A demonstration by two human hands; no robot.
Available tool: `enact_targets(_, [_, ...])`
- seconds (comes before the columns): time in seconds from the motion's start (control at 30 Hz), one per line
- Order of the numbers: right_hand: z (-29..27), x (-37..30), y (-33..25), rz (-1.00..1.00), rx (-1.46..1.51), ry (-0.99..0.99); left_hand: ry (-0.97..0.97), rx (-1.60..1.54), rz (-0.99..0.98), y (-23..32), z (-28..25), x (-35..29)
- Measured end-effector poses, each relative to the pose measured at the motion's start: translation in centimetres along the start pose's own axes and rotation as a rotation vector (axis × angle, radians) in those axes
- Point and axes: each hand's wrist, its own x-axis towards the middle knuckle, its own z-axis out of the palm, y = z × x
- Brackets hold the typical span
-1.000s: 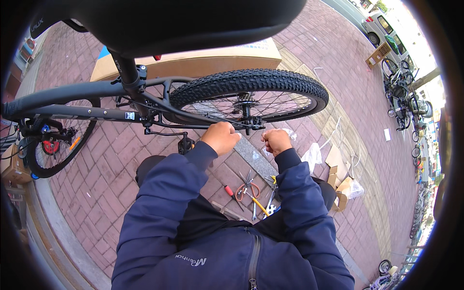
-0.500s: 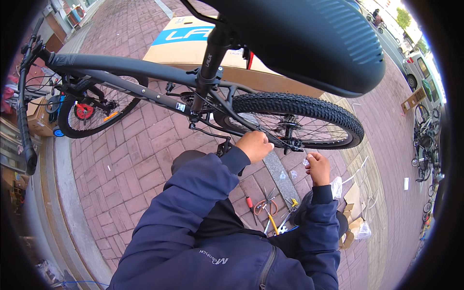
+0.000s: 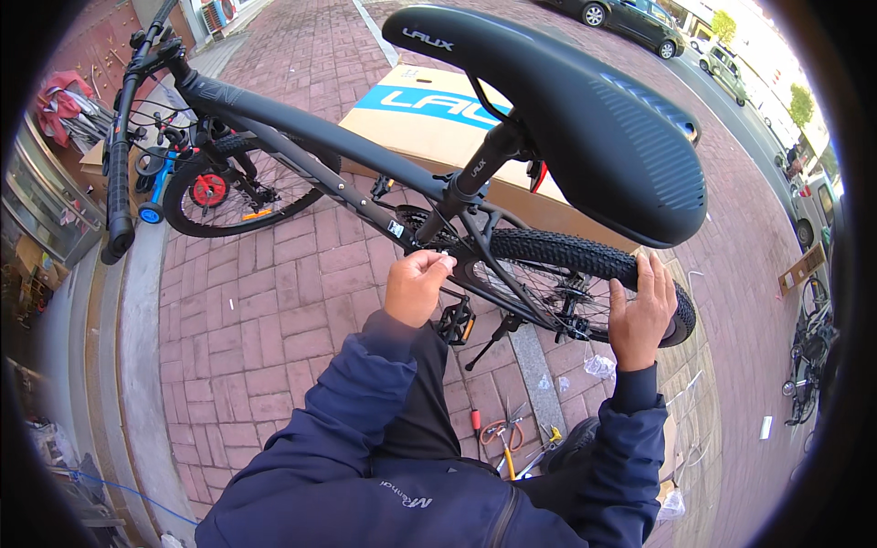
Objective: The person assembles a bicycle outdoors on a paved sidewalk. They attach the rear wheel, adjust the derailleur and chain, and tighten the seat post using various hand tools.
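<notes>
A black bicycle stands across the view, its dark frame (image 3: 306, 137) running from the handlebar at left to the rear wheel at right. My left hand (image 3: 416, 288) is pinched closed beside the frame, just below the seat post (image 3: 475, 173); what its fingertips hold is too small to make out. My right hand (image 3: 642, 315) lies on the knobby rear tyre (image 3: 548, 245), fingers stretched over the tread and thumb apart. Between the hands are a pedal (image 3: 457, 321) and a kickstand (image 3: 493, 342). The black saddle (image 3: 575, 119) hides part of the rear wheel's far side.
A large cardboard box (image 3: 384, 114) lies behind the bicycle. Pliers (image 3: 504, 429), a red-handled screwdriver (image 3: 475, 422) and other tools lie on the brick paving near my legs. Clear plastic wrapping (image 3: 599, 366) sits below the rear wheel. Parked bicycles (image 3: 808, 338) stand at far right.
My left hand has moved left, toward the frame below the seat post. My right hand has risen from beside the rear hub onto the tyre and spread its fingers. The view has shifted.
</notes>
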Motion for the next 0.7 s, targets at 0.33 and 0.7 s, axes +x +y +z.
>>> enact_targets(0.33, [1.4,-1.1,0.7,-0.050,0.020,0.045,0.335,0.159,0.188,6.0,-0.2,6.0])
enact_targets(0.7, [1.4,-1.2,0.2,-0.047,-0.004,0.038,0.244,0.868,0.883,6.1,1.3,6.8])
